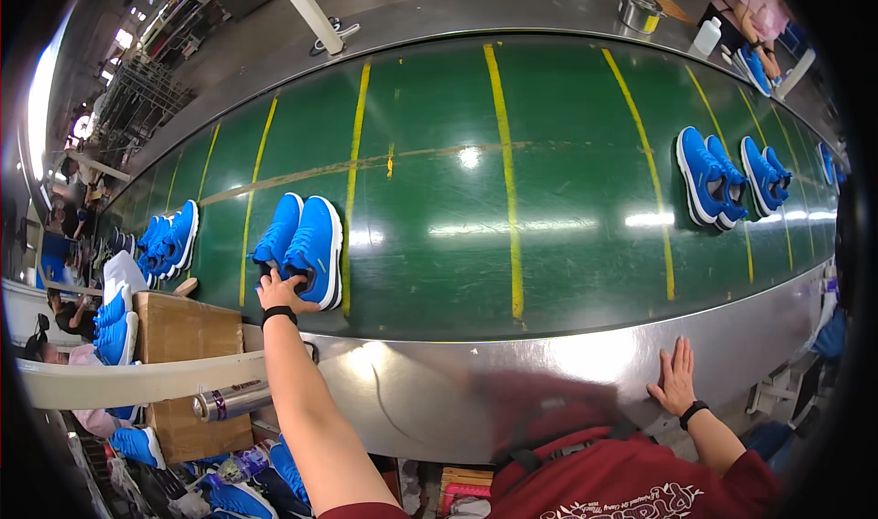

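Observation:
A pair of blue sneakers [315, 249] with white soles stands side by side on the green conveyor belt [439, 245], left of the middle, toes pointing away from me. My left hand [282, 292] reaches to their heels, its fingers closed at the heel openings; the shoes partly hide the fingertips. Flat on the metal edge of the line [585, 359] lies my right hand [677, 384], fingers stretched out, holding nothing. A black band is on each wrist.
More blue sneakers [709, 179] stand on the belt at the right, others [169, 240] at the far left. Beside my left arm are a cardboard box [187, 331], a steel flask [233, 400] and a pale curved rail [146, 382]. Across the belt, a person handles a blue shoe [752, 69].

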The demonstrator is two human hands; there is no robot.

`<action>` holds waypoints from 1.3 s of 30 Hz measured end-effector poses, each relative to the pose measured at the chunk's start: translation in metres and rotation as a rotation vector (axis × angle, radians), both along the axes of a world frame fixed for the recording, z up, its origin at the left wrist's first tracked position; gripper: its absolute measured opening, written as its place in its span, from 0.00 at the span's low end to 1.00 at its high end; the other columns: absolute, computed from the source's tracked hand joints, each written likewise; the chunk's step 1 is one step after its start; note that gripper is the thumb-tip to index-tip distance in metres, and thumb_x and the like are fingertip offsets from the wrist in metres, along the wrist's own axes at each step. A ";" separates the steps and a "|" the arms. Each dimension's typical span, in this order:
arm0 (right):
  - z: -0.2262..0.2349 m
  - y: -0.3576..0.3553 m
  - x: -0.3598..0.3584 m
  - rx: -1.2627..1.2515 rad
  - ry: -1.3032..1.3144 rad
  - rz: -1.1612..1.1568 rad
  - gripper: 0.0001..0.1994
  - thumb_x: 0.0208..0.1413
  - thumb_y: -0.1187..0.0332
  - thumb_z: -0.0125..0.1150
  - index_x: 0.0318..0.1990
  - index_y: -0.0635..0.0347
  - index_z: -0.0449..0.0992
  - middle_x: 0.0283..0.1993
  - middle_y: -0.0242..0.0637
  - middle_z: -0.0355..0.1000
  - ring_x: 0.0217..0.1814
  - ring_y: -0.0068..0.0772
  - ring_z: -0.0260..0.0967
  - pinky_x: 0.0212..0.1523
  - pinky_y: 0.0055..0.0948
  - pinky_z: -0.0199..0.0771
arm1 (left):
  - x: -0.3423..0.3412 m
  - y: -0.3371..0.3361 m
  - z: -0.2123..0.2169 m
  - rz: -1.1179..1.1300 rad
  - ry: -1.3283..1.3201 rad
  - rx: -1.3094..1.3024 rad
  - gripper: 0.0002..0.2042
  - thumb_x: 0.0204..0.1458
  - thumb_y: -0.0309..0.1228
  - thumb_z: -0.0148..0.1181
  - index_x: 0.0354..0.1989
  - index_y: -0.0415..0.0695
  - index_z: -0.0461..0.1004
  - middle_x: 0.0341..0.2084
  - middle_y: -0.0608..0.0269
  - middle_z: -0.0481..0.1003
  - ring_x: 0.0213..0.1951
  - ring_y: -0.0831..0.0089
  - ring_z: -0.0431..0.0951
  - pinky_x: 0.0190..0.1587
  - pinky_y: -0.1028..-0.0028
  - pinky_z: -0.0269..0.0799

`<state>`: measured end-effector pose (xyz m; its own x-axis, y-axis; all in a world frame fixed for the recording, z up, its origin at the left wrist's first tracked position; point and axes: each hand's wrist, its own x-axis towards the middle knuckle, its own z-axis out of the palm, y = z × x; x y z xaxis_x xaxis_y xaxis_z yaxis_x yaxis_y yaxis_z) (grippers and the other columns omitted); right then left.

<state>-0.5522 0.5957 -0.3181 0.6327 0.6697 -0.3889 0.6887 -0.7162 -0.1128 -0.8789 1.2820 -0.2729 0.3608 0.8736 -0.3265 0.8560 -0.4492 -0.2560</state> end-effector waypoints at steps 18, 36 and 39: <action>-0.001 0.008 -0.012 0.485 0.035 0.000 0.27 0.51 0.60 0.61 0.58 0.60 0.64 0.64 0.61 0.52 0.67 0.65 0.47 0.65 0.53 0.51 | 0.109 -0.302 0.004 -0.455 -0.714 -0.201 0.24 0.36 0.47 0.71 0.34 0.36 0.80 0.32 0.43 0.74 0.36 0.53 0.76 0.38 0.62 0.72; 0.050 0.010 -0.046 0.933 0.368 -0.084 0.19 0.55 0.73 0.54 0.56 0.62 0.66 0.45 0.53 0.72 0.48 0.54 0.69 0.46 0.45 0.70 | 0.143 -0.554 0.037 -0.880 -0.742 -0.278 0.21 0.44 0.36 0.65 0.44 0.36 0.72 0.36 0.52 0.72 0.39 0.58 0.72 0.40 0.65 0.69; 0.042 0.015 -0.054 0.958 0.190 0.011 0.18 0.55 0.75 0.51 0.55 0.65 0.65 0.49 0.55 0.70 0.50 0.56 0.68 0.49 0.44 0.71 | 0.159 -0.564 0.011 -0.873 -0.706 -0.336 0.15 0.47 0.33 0.62 0.38 0.35 0.71 0.29 0.50 0.74 0.33 0.55 0.74 0.35 0.64 0.71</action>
<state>-0.6061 0.6108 -0.2765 0.6078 0.7604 0.2287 0.6050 -0.2570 -0.7536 -0.7196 0.7178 -0.2620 0.9889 0.1473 0.0187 0.1279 -0.9092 0.3962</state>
